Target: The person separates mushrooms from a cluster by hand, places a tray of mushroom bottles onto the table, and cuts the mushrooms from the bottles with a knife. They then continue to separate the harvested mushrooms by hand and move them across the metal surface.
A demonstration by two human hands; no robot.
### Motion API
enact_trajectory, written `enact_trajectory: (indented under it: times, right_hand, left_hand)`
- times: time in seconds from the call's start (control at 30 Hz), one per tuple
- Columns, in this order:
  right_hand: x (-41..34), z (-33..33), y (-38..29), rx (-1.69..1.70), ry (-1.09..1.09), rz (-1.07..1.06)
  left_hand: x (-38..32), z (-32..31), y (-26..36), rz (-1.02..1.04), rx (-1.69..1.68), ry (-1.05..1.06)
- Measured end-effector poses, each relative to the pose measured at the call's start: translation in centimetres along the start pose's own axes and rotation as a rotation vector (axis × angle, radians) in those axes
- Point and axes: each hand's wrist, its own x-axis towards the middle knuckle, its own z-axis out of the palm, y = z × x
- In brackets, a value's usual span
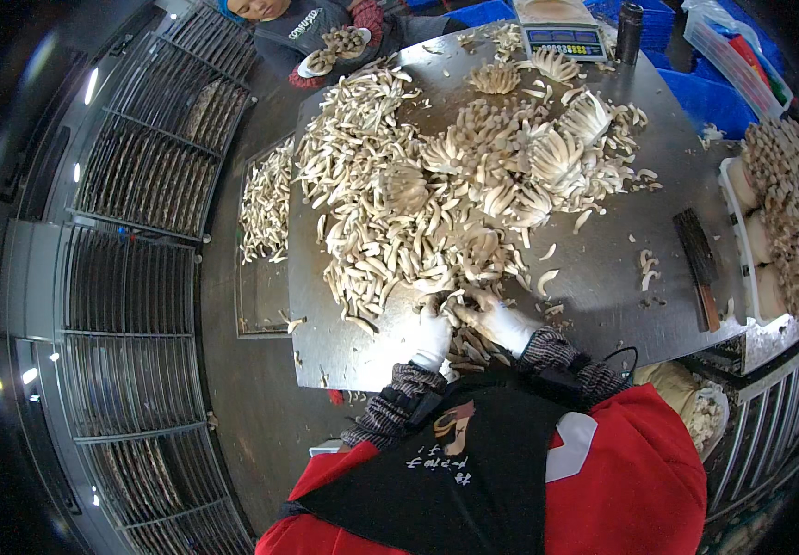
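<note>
My left hand [433, 336], in a white glove with soiled fingers, is at the near edge of a large heap of pale mushrooms [371, 257]. Close beside it is my right hand [500, 322], gloved the same way. The fingers of both hands are curled around a few small mushrooms [450, 305] between them; the fingertips are partly hidden. Loose brown-capped mushrooms [472, 350] lie just below my hands, by my black apron [496, 444]. Whole mushroom clusters [555, 156] rest on the heap's right side.
The metal table [600, 277] carries a dark-bladed knife with a wooden handle [707, 305], a digital scale [564, 43] and a dark bottle [629, 33]. At right stands a white crate [736, 229] of mushroom clusters. Across the table, another person [330, 41] holds mushrooms. Metal racks [135, 277] line the left.
</note>
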Motion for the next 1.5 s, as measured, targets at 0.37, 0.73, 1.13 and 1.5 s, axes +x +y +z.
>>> enact_trajectory:
  times: [0.37,0.73,1.13,1.5]
  right_hand:
    - [0.5,-4.1,4.1,-1.235,0.133,-0.579]
    - [7.0,-5.0,7.2,-0.926,0.231,-0.449]
    - [6.3,-4.7,2.7,-0.929,0.311,-0.688]
    - [16.0,-5.9,1.1,-1.177,-0.123,-0.385]
  left_hand:
    - [-1.6,-4.7,-0.3,-0.106,0.437,0.387]
    - [-10.2,-14.0,-10.6,-0.434,-0.440,0.753]
    - [-3.6,-6.1,4.2,-0.108,0.143,0.510]
    - [-15.9,-18.9,-18.4,-0.439,0.354,1.320]
